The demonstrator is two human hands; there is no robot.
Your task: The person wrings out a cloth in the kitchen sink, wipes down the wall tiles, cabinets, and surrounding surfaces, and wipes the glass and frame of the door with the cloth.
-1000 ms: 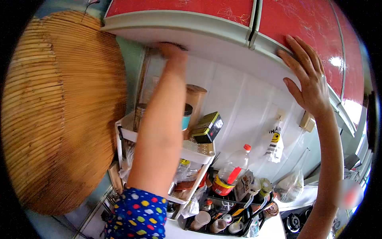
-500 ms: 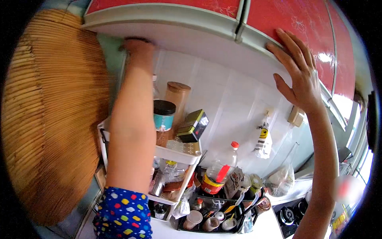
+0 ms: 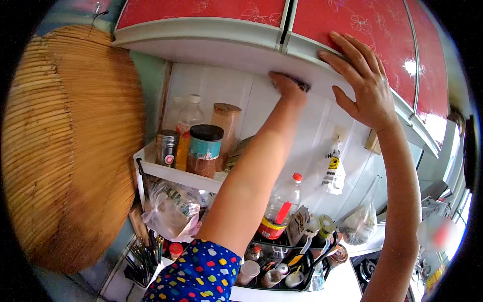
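My left hand (image 3: 291, 86) reaches up to the underside of the red wall cabinet (image 3: 211, 12). It is closed on what looks like a dark cloth (image 3: 303, 86), pressed flat against the surface; most of it is hidden behind the hand. A sleeve with coloured spots (image 3: 201, 269) covers the upper part of this arm. My right hand (image 3: 366, 93) is open, fingers spread, with its fingertips resting on the lower edge of the cabinet door (image 3: 347, 22). Nothing is held in it.
Jars and bottles, among them a teal-labelled jar (image 3: 205, 151), stand on a white rack (image 3: 176, 175). Below are a red-capped bottle (image 3: 282, 201) and a black seasoning rack (image 3: 271, 289). Bags hang on the wall, such as a white bag (image 3: 333, 173). A large woven round mat (image 3: 95, 151) hangs left.
My left hand has slid right along the cabinet's underside, uncovering bottles on the rack. My right hand stays at the door edge, slightly further left in view.
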